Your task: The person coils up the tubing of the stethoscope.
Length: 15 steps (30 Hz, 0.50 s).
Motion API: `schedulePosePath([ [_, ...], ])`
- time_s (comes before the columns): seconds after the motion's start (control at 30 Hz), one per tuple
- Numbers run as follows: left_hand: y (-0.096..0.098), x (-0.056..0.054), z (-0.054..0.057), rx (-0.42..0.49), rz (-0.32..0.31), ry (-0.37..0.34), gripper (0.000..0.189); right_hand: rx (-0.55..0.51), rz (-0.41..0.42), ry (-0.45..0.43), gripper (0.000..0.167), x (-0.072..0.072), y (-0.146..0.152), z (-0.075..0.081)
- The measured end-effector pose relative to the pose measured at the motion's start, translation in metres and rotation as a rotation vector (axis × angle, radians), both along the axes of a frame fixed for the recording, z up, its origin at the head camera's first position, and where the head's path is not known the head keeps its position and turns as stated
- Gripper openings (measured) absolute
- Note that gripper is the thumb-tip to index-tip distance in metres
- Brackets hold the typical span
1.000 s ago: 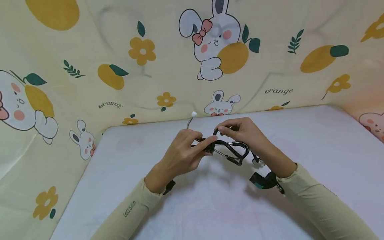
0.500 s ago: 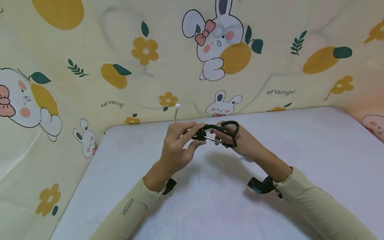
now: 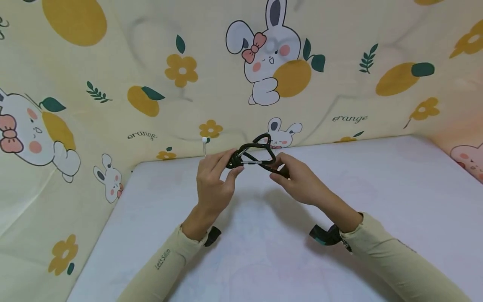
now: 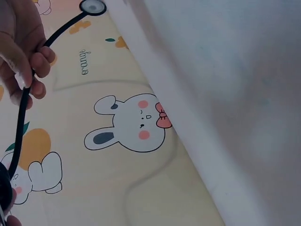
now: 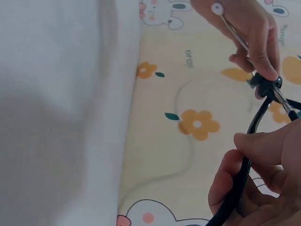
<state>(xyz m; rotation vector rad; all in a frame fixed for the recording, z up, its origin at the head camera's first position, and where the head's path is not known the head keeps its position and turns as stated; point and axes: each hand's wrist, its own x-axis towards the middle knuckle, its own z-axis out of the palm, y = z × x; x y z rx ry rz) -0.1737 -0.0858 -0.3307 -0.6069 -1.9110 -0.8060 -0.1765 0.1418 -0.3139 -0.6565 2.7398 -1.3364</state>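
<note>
A black stethoscope is held up in front of me, its tubing looped and wrapped into a knot (image 3: pixel 235 160) around the metal ear tubes. My left hand (image 3: pixel 215 178) pinches this knot between thumb and fingers. Past that hand sticks out one metal ear tube with a white ear tip (image 3: pixel 204 139), which the right wrist view shows as well. My right hand (image 3: pixel 302 178) grips the tubing (image 5: pixel 240 181) that leads off the knot. Beyond the right hand's fingers, the tubing runs on to the round chest piece (image 4: pixel 93 7) in the left wrist view; the right hand hides it in the head view.
A white-covered table (image 3: pixel 271 260) lies below both hands. Behind it rises a cream cloth (image 3: pixel 219 96) printed with rabbits, oranges and flowers. Dark wrist-worn devices show under the left cuff (image 3: pixel 213 236) and the right cuff (image 3: pixel 325 235).
Both hands have lifted the stethoscope up and to the left. The right hand passed behind the loops and now grips the tubing on the right, with the loops turned upward.
</note>
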Motion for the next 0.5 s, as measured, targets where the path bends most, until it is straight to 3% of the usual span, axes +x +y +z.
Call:
schedulePosePath([
  [0.23,-0.0036,-0.0002,0.0036,0.01,0.047,-0.076,0.041,-0.023,-0.097,0.04,0.024,0.0003,-0.0044,-0.0007],
  [0.5,-0.0073,-0.0018,0.0053,-0.005,0.098,-0.128,0.041,0.024,-0.111,0.124,0.021,0.0026,-0.0078,-0.0047],
])
